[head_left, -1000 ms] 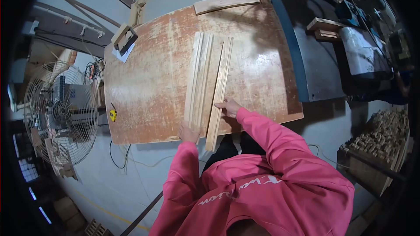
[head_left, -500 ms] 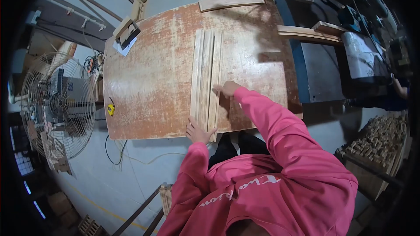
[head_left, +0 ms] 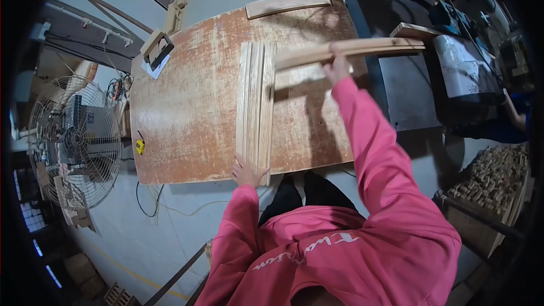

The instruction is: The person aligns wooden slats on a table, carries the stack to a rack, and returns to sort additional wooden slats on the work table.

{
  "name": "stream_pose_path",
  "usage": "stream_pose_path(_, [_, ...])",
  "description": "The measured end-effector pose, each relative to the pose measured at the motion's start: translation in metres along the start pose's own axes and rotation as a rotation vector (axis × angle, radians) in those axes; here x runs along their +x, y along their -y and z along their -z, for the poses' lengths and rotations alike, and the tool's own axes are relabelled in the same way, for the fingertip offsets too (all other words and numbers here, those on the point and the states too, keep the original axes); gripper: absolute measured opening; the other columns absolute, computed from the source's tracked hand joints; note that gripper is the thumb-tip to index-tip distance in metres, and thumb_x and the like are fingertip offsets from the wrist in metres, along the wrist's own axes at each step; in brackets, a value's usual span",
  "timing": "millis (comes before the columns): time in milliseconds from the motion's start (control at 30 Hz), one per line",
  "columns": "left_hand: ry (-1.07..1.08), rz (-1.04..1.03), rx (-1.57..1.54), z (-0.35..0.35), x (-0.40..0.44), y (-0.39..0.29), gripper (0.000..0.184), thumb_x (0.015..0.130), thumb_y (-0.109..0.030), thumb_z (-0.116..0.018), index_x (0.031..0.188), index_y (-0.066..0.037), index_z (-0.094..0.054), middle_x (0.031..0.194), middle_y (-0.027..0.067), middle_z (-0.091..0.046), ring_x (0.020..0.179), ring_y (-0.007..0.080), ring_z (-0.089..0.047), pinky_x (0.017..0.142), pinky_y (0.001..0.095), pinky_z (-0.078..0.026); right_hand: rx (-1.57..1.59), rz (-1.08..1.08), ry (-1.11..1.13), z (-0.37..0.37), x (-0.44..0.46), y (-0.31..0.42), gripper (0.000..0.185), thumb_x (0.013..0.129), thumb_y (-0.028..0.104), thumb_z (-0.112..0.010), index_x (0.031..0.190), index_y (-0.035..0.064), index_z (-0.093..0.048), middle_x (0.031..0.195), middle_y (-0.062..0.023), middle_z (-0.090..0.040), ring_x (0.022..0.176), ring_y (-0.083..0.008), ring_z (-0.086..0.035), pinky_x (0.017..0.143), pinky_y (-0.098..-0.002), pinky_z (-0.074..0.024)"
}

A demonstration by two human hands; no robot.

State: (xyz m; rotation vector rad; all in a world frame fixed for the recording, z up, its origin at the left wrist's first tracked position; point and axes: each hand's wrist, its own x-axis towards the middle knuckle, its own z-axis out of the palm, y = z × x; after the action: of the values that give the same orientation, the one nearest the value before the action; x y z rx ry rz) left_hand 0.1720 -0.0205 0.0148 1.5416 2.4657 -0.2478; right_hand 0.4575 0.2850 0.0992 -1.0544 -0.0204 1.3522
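Several long wooden strips (head_left: 254, 102) lie side by side on the worn brown tabletop (head_left: 187, 119), their near ends at its front edge. My left hand (head_left: 246, 173) spans those near ends, fingers on the left side and thumb on the right, gripping them. Farther off to the right, my right hand (head_left: 338, 67) is closed around another wooden strip (head_left: 374, 47), held crosswise. That strip's blurred left end is close to the far part of the row, and its right end reaches over the machine bed. Whether it is one strip or two together, I cannot tell.
A flat board (head_left: 289, 4) lies along the table's far edge. A yellow tape measure (head_left: 140, 147) sits at the left, near a caged fan (head_left: 76, 136). Dark machinery (head_left: 405, 88) stands right, with a person's arm (head_left: 513, 112) beyond. Stacked wood pieces (head_left: 487, 184) are at lower right.
My right hand has moved from beside the row to the far right and taken hold of the crosswise strip, which has shifted left over the table. My left hand stays on the row's near ends.
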Motion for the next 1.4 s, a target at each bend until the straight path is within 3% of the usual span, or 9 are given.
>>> stream_pose_path(100, [-0.020, -0.011, 0.019, -0.006, 0.000, 0.001, 0.128, 0.047, -0.074, -0.063, 0.137, 0.000, -0.010, 0.103, 0.0188, -0.042, 0.089, 0.0315, -0.044, 0.083, 0.0404, -0.035, -0.046, -0.173, 0.244, 0.034, -0.094, -0.048, 0.036, 0.081, 0.006, -0.057, 0.112, -0.0069, -0.041, 0.103, -0.0153, -0.049, 0.090, -0.0208, -0.053, 0.086, -0.0262, -0.0487])
stream_pose_path(200, [-0.052, -0.023, -0.003, -0.010, 0.000, -0.002, 0.128, 0.047, -0.074, -0.063, 0.137, 0.000, -0.010, 0.102, 0.0188, -0.042, 0.088, 0.0314, -0.044, 0.083, 0.0404, -0.034, -0.326, -0.357, 0.389, 0.091, -0.133, -0.090, 0.033, 0.078, 0.003, -0.058, 0.107, -0.0064, -0.048, 0.086, -0.0130, -0.059, 0.074, -0.0226, -0.058, 0.077, -0.0271, -0.0490])
stream_pose_path(467, [-0.103, -0.078, -0.025, -0.008, 0.000, 0.007, 0.127, 0.047, -0.074, -0.063, 0.136, 0.001, -0.010, 0.101, 0.0192, -0.042, 0.086, 0.0319, -0.044, 0.083, 0.0409, -0.034, -0.491, -0.251, 0.286, 0.119, -0.130, -0.156, 0.037, 0.079, 0.007, -0.059, 0.112, -0.0044, -0.046, 0.099, -0.0174, -0.054, 0.084, -0.0234, -0.056, 0.076, -0.0277, -0.0449])
stream_pose_path(867, [-0.017, -0.099, -0.295, -0.008, -0.003, 0.024, 0.116, 0.055, -0.062, -0.067, 0.135, 0.001, -0.011, 0.110, 0.0238, -0.040, 0.096, 0.0365, -0.042, 0.087, 0.0433, -0.033, -1.604, 0.713, 0.082, 0.103, -0.134, -0.220, 0.030, 0.079, 0.024, -0.055, 0.093, -0.0021, -0.058, 0.096, -0.0176, -0.053, 0.080, -0.0261, -0.051, 0.077, -0.0316, -0.0421])
stream_pose_path(933, [-0.031, -0.098, -0.349, -0.013, -0.004, 0.029, 0.114, 0.056, -0.060, -0.067, 0.135, 0.001, -0.012, 0.112, 0.0247, -0.039, 0.097, 0.0373, -0.042, 0.088, 0.0436, -0.033, -1.378, 0.095, 0.330, 0.088, -0.139, -0.210, 0.030, 0.080, 0.025, -0.051, 0.093, -0.0011, -0.057, 0.082, -0.0136, -0.056, 0.074, -0.0240, -0.052, 0.075, -0.0299, -0.0416])
stream_pose_path(1100, [0.074, 0.024, -0.397, -0.002, -0.005, 0.052, 0.110, 0.059, -0.056, -0.068, 0.134, 0.002, -0.013, 0.118, 0.0273, -0.037, 0.105, 0.0401, -0.041, 0.092, 0.0429, -0.033, -1.164, 0.121, 0.453, 0.076, -0.107, -0.240, 0.035, 0.079, 0.029, -0.054, 0.091, -0.0036, -0.055, 0.079, -0.0147, -0.056, 0.066, -0.0217, -0.048, 0.065, -0.0340, -0.0426])
stream_pose_path(1233, [0.079, 0.043, -0.476, 0.000, -0.005, 0.058, 0.106, 0.062, -0.052, -0.068, 0.134, 0.003, -0.013, 0.122, 0.0287, -0.035, 0.108, 0.0417, -0.039, 0.094, 0.0434, -0.031, -0.461, -0.173, -0.144, 0.010, -0.117, -0.111, 0.067, 0.080, 0.056, -0.050, 0.125, 0.0084, -0.038, 0.118, -0.0178, -0.043, 0.106, -0.0291, -0.044, 0.068, -0.0318, -0.0446])
stream_pose_path(1333, [0.064, 0.059, -0.544, -0.002, -0.003, 0.053, 0.103, 0.064, -0.049, -0.068, 0.134, 0.003, -0.014, 0.124, 0.0295, -0.034, 0.109, 0.0426, -0.038, 0.095, 0.0437, -0.030, 0.135, -0.058, 0.261, 0.060, 0.057, 0.009, 0.052, 0.072, 0.057, -0.062, 0.093, 0.0103, -0.051, 0.069, -0.0036, -0.050, 0.047, -0.0113, -0.043, 0.040, -0.0225, -0.0349])
stream_pose_path(1400, [0.038, 0.043, -0.585, -0.006, -0.005, 0.058, 0.098, 0.067, -0.046, -0.067, 0.134, 0.004, -0.014, 0.124, 0.0302, -0.033, 0.111, 0.0432, -0.037, 0.096, 0.0437, -0.030, 0.243, 0.082, 0.067, 0.010, 0.010, 0.027, 0.049, 0.074, 0.046, -0.066, 0.099, 0.0062, -0.052, 0.079, -0.0101, -0.053, 0.059, -0.0173, -0.049, 0.050, -0.0275, -0.0432])
